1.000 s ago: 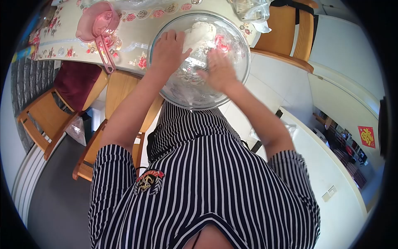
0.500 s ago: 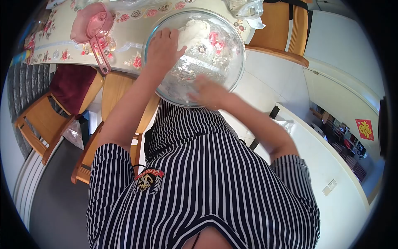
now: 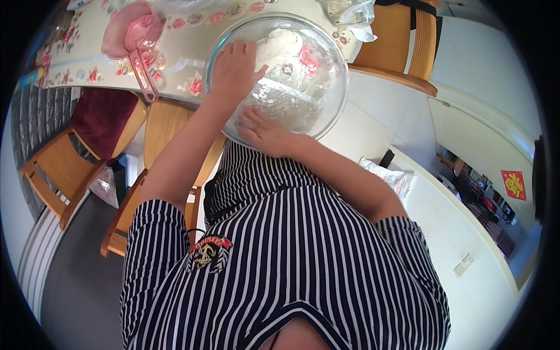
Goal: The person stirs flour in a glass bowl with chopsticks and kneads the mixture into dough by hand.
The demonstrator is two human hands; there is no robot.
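A large clear glass bowl point(image 3: 343, 87) stands at the near edge of the table, right in front of my body. White dough point(image 3: 283, 45) lies at its far side, and whitish smears and flecks cover the glass around it. My left hand point(image 3: 233, 70) is over the bowl's left side, fingers stretched and thumb out toward the dough. Lower down, at the near left wall, my right hand point(image 3: 265, 133) reaches over the rim with its fingers extended against the smeared glass. Neither hand is closed around anything.
On the flowered tablecloth point(image 3: 178, 49) to the left is a pink dipper point(image 3: 133, 38), its handle pointing toward me. Clear plastic bags point(image 3: 353, 14) lie at the back right. Wooden chairs point(image 3: 64, 166) stand left of me, and another chair point(image 3: 402, 44) is beyond the bowl at right.
My right hand, blurred before near the bowl's middle front, has swept left to the near left wall. My left hand keeps its place on the bowl; the whole view has shifted slightly.
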